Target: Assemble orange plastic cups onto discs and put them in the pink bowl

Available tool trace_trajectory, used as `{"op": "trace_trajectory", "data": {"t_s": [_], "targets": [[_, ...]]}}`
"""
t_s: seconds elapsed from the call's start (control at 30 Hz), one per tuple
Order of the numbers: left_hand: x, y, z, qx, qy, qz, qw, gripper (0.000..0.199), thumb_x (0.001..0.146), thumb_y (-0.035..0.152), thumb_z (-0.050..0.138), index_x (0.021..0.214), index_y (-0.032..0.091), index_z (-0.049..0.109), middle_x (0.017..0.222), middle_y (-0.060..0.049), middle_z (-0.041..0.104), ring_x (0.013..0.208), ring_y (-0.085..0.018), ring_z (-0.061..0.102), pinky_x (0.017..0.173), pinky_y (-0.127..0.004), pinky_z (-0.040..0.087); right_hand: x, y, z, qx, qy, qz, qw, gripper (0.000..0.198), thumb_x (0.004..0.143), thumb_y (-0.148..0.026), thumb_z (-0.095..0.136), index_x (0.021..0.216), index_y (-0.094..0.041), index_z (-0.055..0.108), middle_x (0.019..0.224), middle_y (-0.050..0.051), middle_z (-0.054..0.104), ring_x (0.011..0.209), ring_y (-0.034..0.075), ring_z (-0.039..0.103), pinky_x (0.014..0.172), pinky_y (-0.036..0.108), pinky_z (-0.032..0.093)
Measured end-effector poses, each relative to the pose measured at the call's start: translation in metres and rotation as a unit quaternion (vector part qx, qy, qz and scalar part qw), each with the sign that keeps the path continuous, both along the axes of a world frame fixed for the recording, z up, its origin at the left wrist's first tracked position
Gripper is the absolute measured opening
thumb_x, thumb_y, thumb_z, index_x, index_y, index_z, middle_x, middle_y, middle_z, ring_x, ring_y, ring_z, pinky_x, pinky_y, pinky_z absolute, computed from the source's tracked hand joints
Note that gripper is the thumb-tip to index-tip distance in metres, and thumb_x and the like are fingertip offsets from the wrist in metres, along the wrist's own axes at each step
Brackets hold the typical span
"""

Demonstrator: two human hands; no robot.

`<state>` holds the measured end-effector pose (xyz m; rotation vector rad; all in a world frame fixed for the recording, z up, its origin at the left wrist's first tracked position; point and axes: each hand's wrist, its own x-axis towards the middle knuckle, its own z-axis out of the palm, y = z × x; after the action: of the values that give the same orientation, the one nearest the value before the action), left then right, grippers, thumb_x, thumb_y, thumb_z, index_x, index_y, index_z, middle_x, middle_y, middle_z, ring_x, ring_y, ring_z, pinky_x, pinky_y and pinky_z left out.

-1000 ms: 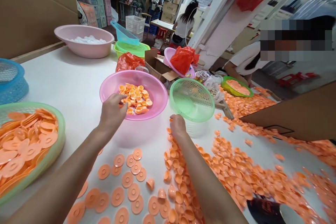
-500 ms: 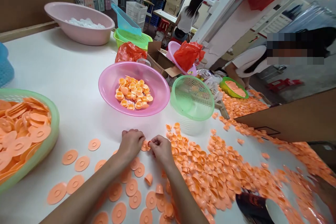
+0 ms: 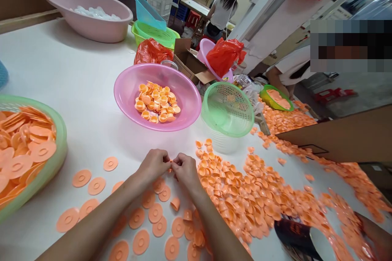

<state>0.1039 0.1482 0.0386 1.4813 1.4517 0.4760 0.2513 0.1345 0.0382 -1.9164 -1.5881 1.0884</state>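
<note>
My left hand (image 3: 156, 163) and my right hand (image 3: 185, 170) meet just in front of the pink basin (image 3: 128, 110). Both are closed, fingertips pinching a small orange plastic piece (image 3: 170, 167) that is mostly hidden by the fingers. Flat orange discs (image 3: 155, 212) with a raised ring lie below and left of my hands. A loose orange cup (image 3: 175, 204) sits below my right hand. To the right spreads a big heap of small orange cups (image 3: 245, 195). Inside the pink basin are several cup-and-disc pieces (image 3: 157, 102).
A green basket (image 3: 63, 147) full of discs stands at left; a green strainer (image 3: 228, 130) is right of the basin. Behind are a pale pink tub (image 3: 101, 32), red bags and an open carton (image 3: 190, 65). A dark cup-like object (image 3: 294, 236) lies lower right, near another person's hand.
My hands have come together, fingertips now touching around the small orange piece; before, a gap with an orange disc showed between them. The view has tilted slightly down.
</note>
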Motion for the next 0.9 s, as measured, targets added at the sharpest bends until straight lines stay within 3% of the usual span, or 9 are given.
{"op": "trace_trajectory", "data": {"t_s": [0.13, 0.3, 0.4, 0.5, 0.6, 0.7, 0.73, 0.8, 0.9], "targets": [[0.008, -0.003, -0.011, -0.018, -0.014, 0.048, 0.999, 0.012, 0.065, 0.016, 0.054, 0.054, 0.017, 0.058, 0.054, 0.001, 0.06, 0.054, -0.012, 0.051, 0.052, -0.023, 0.035, -0.003, 0.0, -0.004, -0.007, -0.014, 0.019, 1.0, 0.013, 0.068, -0.014, 0.053, 0.057, -0.021, 0.052, 0.046, -0.004, 0.053, 0.048, 0.012, 0.055, 0.049, 0.02, 0.038], [0.01, -0.023, -0.02, 0.045, -0.042, 0.065, 0.996, 0.019, 0.074, 0.024, 0.051, 0.056, 0.018, 0.051, 0.054, 0.003, 0.052, 0.055, -0.011, 0.046, 0.052, -0.023, 0.032, -0.01, -0.021, -0.015, 0.078, 0.023, -0.045, 0.996, 0.015, 0.078, -0.022, 0.052, 0.064, -0.02, 0.056, 0.06, -0.001, 0.063, 0.058, 0.013, 0.058, 0.056, 0.021, 0.043], [0.013, -0.03, -0.012, 0.068, -0.008, 0.062, 0.996, 0.017, 0.075, 0.021, 0.049, 0.058, 0.017, 0.054, 0.056, 0.002, 0.055, 0.055, -0.011, 0.048, 0.053, -0.023, 0.033, 0.001, -0.011, -0.009, 0.034, 0.031, 0.013, 0.999, 0.014, 0.079, -0.022, 0.054, 0.068, -0.019, 0.062, 0.059, 0.0, 0.063, 0.056, 0.014, 0.059, 0.053, 0.021, 0.043], [0.008, -0.014, 0.021, 0.12, 0.006, 0.085, 0.989, 0.018, 0.076, 0.021, 0.05, 0.059, 0.017, 0.057, 0.053, 0.002, 0.056, 0.051, -0.011, 0.051, 0.052, -0.024, 0.035, 0.028, 0.019, 0.011, 0.022, -0.019, 0.057, 0.998, 0.019, 0.084, -0.025, 0.052, 0.081, -0.017, 0.07, 0.067, 0.002, 0.067, 0.058, 0.015, 0.061, 0.054, 0.022, 0.044], [-0.009, 0.022, 0.072, 0.202, -0.03, 0.16, 0.966, 0.016, 0.079, 0.028, 0.054, 0.071, 0.018, 0.065, 0.056, 0.003, 0.058, 0.05, -0.011, 0.055, 0.055, -0.024, 0.041, 0.057, 0.052, 0.027, 0.12, -0.206, -0.014, 0.971, 0.022, 0.085, -0.021, 0.054, 0.098, -0.017, 0.072, 0.097, 0.009, 0.069, 0.081, 0.018, 0.065, 0.07, 0.026, 0.046], [-0.035, 0.048, 0.107, 0.266, -0.019, 0.229, 0.936, 0.022, 0.08, 0.035, 0.059, 0.093, 0.019, 0.068, 0.065, 0.002, 0.063, 0.056, -0.013, 0.059, 0.059, -0.026, 0.044, 0.071, 0.07, 0.028, 0.119, -0.282, -0.024, 0.952, 0.019, 0.08, -0.012, 0.056, 0.088, -0.013, 0.073, 0.099, 0.014, 0.067, 0.088, 0.022, 0.065, 0.074, 0.028, 0.045], [-0.042, 0.047, 0.108, 0.267, -0.001, 0.208, 0.941, 0.022, 0.081, 0.035, 0.059, 0.092, 0.019, 0.068, 0.067, 0.001, 0.064, 0.058, -0.013, 0.059, 0.059, -0.026, 0.044, 0.072, 0.072, 0.027, 0.113, -0.276, -0.02, 0.954, 0.019, 0.079, -0.01, 0.054, 0.081, -0.013, 0.073, 0.094, 0.014, 0.068, 0.086, 0.022, 0.065, 0.074, 0.028, 0.044], [-0.055, 0.031, 0.092, 0.244, 0.045, 0.088, 0.965, 0.013, 0.079, 0.027, 0.06, 0.087, 0.021, 0.069, 0.072, 0.0, 0.066, 0.065, -0.015, 0.059, 0.062, -0.028, 0.043, 0.072, 0.067, 0.023, 0.113, -0.254, -0.015, 0.96, 0.021, 0.08, -0.009, 0.052, 0.073, -0.014, 0.071, 0.087, 0.012, 0.068, 0.086, 0.021, 0.065, 0.075, 0.027, 0.044], [-0.061, -0.013, 0.041, 0.204, 0.128, -0.111, 0.964, 0.028, 0.066, 0.008, 0.063, 0.087, 0.024, 0.07, 0.088, -0.002, 0.067, 0.087, -0.02, 0.059, 0.072, -0.031, 0.039, 0.066, 0.049, 0.017, 0.109, -0.19, -0.013, 0.976, 0.019, 0.083, -0.017, 0.052, 0.076, -0.017, 0.069, 0.076, 0.006, 0.069, 0.075, 0.017, 0.066, 0.07, 0.025, 0.047]]}}
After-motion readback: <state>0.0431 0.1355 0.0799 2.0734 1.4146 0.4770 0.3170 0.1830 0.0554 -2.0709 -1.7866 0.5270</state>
